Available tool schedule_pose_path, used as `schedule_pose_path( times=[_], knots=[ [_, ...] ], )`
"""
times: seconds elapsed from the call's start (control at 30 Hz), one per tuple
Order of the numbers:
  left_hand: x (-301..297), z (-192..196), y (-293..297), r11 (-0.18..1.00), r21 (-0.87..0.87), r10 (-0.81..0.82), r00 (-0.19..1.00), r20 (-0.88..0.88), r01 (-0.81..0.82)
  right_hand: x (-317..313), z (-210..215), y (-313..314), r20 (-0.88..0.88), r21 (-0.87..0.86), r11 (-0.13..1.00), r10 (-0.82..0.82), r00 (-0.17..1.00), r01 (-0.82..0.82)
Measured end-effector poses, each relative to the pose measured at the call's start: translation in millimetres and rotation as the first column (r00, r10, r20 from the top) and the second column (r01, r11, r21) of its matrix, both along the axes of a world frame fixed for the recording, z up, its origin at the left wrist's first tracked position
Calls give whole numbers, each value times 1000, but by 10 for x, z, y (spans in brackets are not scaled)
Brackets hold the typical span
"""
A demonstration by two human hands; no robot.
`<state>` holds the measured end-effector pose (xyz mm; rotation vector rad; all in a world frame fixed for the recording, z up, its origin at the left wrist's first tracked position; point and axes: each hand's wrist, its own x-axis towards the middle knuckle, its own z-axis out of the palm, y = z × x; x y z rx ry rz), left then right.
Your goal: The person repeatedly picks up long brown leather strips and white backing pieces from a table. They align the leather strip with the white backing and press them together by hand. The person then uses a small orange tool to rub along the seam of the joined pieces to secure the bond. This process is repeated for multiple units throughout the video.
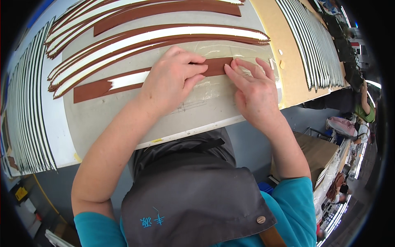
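Both hands press flat on one brown leather strip (123, 84) near the table's (185, 119) near edge, centre. Left hand (173, 78) lies palm down over the strip's middle, fingers curled on its top edge; right hand (253, 88) just beside it, fingertips (232, 70) pinching the strip's right end, the two hands nearly touching. Neither hand is closed round it; they pin it down. Strip's long axis runs left-right, slightly rising to the right; its left part sticks out past the left hand with a white tape stripe (127, 79) on it. It lies on a clear plastic sheet (214, 92) over the grey work mat (103, 115). Farther back, more brown-and-white strips (156, 37) fan across the mat. Thin white strips in rows (29, 111) along the left edge, and another row (308, 45) at the far right on a tan board (284, 41).
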<state>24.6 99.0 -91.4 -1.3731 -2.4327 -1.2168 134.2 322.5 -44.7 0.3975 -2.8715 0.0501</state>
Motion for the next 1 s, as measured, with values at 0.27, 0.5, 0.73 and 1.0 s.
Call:
schedule_pose_path(
  times=[0.27, 0.5, 0.73, 1.0],
  knots=[
    [58, 89, 13, 999, -35, 17, 998, 66, -15, 150, -128, 34, 70, -204, 971, -112, 991, 124],
    [46, 118, 27, 996, -89, 24, 999, 43, -20, 103, -190, 103, 40, -433, 892, -127, 991, 132],
    [11, 152, 13, 995, -96, 11, 1000, 29, -8, 83, -212, 95, 87, -358, 929, -64, 994, 91],
    [79, 233, 55, 990, -28, 138, 971, 196, -135, 70, -247, 170, 84, -403, 913, -30, 996, 62]
  ],
)
